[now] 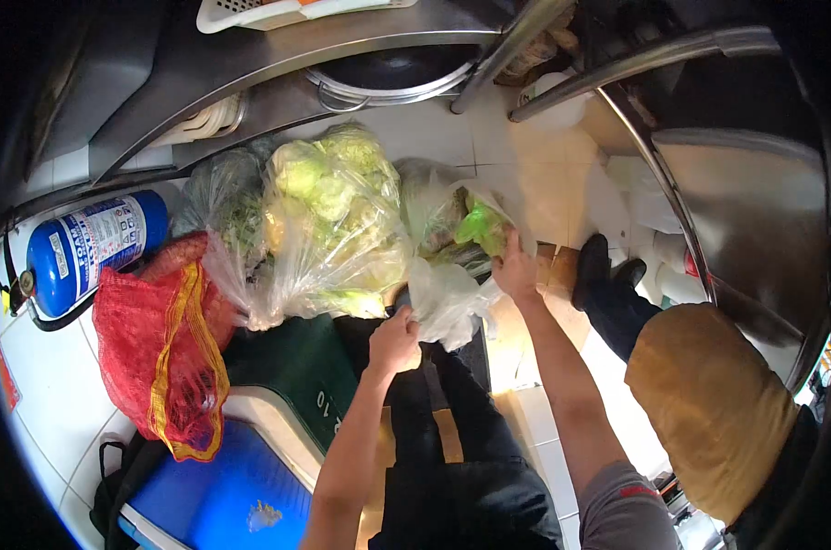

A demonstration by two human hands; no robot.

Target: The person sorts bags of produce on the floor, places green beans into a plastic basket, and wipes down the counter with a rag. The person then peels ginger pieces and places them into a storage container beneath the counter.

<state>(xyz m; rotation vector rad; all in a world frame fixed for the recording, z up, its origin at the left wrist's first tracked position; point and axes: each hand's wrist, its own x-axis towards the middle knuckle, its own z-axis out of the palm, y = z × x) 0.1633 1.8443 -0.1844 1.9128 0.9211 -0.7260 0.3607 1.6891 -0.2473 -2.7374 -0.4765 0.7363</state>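
A clear plastic bag [448, 298] with green vegetables inside lies in front of me, its mouth spread between my hands. My left hand [396, 342] pinches the near edge of this bag. On its right side, the fingers of my right hand [515, 268] are closed on the rim, close against a bright green bundle [481, 225] that looks leafy or plastic-wrapped. My right fingertips are partly hidden by the bag. Just left stands a large tied clear bag of pale green vegetables [333, 183], perhaps cauliflower or lettuce. Beside that is another bag of dark greens [237, 202].
A red mesh sack [140, 339], a blue fire extinguisher [99, 240], a dark green bin [292, 371] and a blue lid [218, 495] are at left. A person in a mustard garment [709, 403] is close on my right. Metal shelving [315, 57] overhangs the far side.
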